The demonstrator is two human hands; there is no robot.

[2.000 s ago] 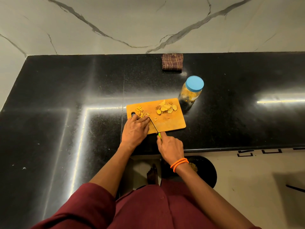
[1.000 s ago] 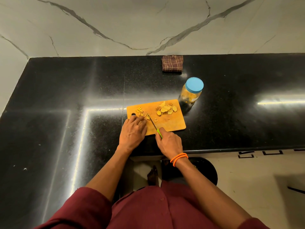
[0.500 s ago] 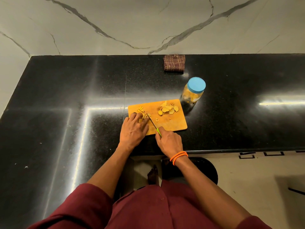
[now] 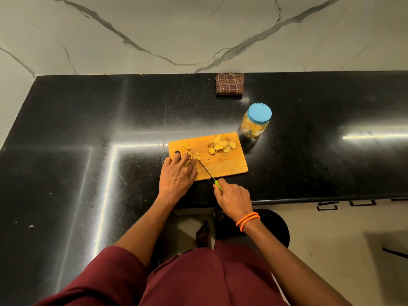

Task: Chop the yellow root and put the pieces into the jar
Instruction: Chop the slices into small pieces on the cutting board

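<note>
My left hand [image 4: 177, 176] lies on the near-left corner of the orange wooden cutting board [image 4: 225, 166], fingertips curled down onto the yellow root [image 4: 188, 161] — pinning it. My right hand [image 4: 234, 198] is wrapped round the green handle of the small steel-bladed knife [image 4: 207, 172], blade tip at the root beside my fingers. Sliced yellow pieces [image 4: 220, 145] sit at the board's far edge. The clear jar with a blue lid [image 4: 256, 122] stands capped just beyond the board's far-right corner on the black polished countertop [image 4: 88, 129].
</note>
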